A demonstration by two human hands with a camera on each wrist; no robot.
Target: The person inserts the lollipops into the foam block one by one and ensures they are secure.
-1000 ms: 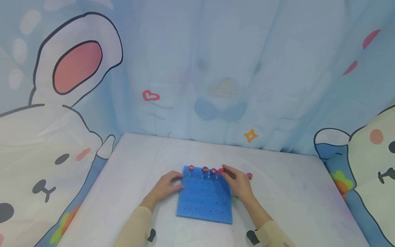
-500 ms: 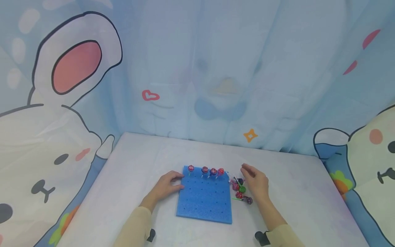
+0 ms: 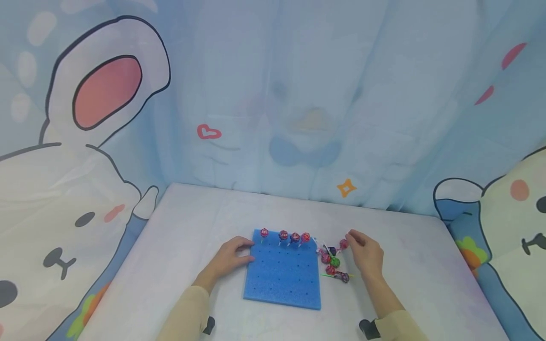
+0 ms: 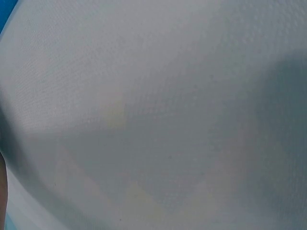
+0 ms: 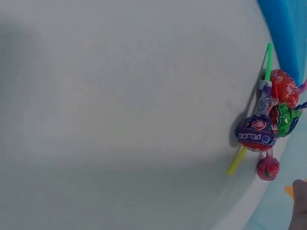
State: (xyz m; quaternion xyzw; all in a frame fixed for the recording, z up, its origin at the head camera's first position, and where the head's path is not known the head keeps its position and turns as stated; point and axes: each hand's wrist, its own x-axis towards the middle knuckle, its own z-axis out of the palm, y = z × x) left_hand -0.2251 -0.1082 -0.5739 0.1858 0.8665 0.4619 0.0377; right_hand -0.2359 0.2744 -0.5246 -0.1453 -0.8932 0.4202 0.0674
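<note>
A blue foam board [image 3: 283, 279] dotted with small holes lies on the table. Several wrapped lollipops [image 3: 283, 235] stand upright along its far edge. My left hand [image 3: 228, 255] rests at the board's left edge, fingertips and thumb spread against it. Right of the board lies a loose pile of lollipops [image 3: 334, 261], with red, green and purple wrappers [image 5: 256, 133]. At the pile's far right is a pink lollipop [image 3: 343, 244]. My right hand [image 3: 368, 255] is close beside it, fingertips near its head; in the right wrist view a finger [image 5: 298, 206] shows apart from that lollipop.
The white-covered table [image 3: 204, 213] extends around the board. A pale blue curtain [image 3: 298, 94] with cartoon animals hangs behind and at both sides. Green and yellow sticks [image 5: 236, 162] poke out of the lollipop pile.
My right hand has left the rightmost standing lollipop, which now stands free, and moved right past the pile, uncovering it. My left hand has stayed at the board's edge.
</note>
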